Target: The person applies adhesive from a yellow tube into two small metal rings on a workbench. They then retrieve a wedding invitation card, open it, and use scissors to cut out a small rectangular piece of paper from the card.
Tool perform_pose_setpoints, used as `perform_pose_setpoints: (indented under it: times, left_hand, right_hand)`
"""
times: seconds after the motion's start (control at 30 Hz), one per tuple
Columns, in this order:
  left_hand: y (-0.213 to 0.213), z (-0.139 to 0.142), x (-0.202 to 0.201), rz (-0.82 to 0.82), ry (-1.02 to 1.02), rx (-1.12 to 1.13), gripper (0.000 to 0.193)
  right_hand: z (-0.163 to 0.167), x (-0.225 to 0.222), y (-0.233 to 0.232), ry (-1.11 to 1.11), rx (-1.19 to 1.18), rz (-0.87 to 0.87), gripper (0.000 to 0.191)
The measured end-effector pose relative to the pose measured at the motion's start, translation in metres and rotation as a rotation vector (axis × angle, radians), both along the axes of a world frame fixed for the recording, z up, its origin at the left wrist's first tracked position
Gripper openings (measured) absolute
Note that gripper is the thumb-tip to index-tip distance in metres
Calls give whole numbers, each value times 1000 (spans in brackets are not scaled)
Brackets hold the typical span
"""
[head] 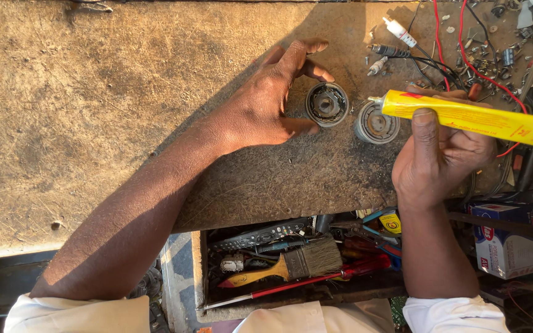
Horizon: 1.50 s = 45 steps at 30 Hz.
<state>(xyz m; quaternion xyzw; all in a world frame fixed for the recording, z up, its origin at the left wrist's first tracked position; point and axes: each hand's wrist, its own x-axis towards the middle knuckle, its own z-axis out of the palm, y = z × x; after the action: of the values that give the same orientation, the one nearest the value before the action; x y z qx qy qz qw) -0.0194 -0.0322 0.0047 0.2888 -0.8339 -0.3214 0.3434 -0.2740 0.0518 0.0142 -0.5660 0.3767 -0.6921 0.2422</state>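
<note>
Left hand (265,105) rests on the worn workbench (94,111), fingers spread, thumb and forefinger loosely cupping the round metal part (327,103) on its left side, touching the rim, not clamped. A second round part (375,124) sits just right of the first, apart from it. Right hand (440,154) is right of that second part, fingers curled tight round a yellow glue tube (470,117), thumb pressed on top, nozzle tip over the second part's upper edge. Loose red and black wires (458,61) lie beyond the parts. Open drawer below the parts holds a paintbrush (291,265) and a red-handled screwdriver (316,280)
</note>
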Motion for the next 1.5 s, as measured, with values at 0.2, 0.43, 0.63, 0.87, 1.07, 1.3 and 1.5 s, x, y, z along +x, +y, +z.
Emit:
perform_pose_setpoints:
  times: [0.2,0.43,0.63,0.87,1.07,1.3,1.5]
  left_hand:
    - [-8,0,2,12,10,11,112]
    - [-9,24,12,102,47,-32,105]
    - [-1,51,19,193,209,101,100]
    - [3,61,28,447,85,-94,89]
    - [9,68,29,535,34,-92,86]
    - [15,68,21,504,-72,-151,91]
    - [20,77,-4,531,-103,-140,92]
  right_hand:
    - [-7,3,-8,-11,-47,-30,24]
    - [1,-11,-10,-267,-63,4,20]
    - [30,-23,1,-657,142,212,11]
    - [45,-29,11,-795,285,442,12]
    - [53,-35,22,-821,279,452,13]
    - [57,-42,30,-823,268,400,6]
    - [54,-58,28,-832,253,378,10]
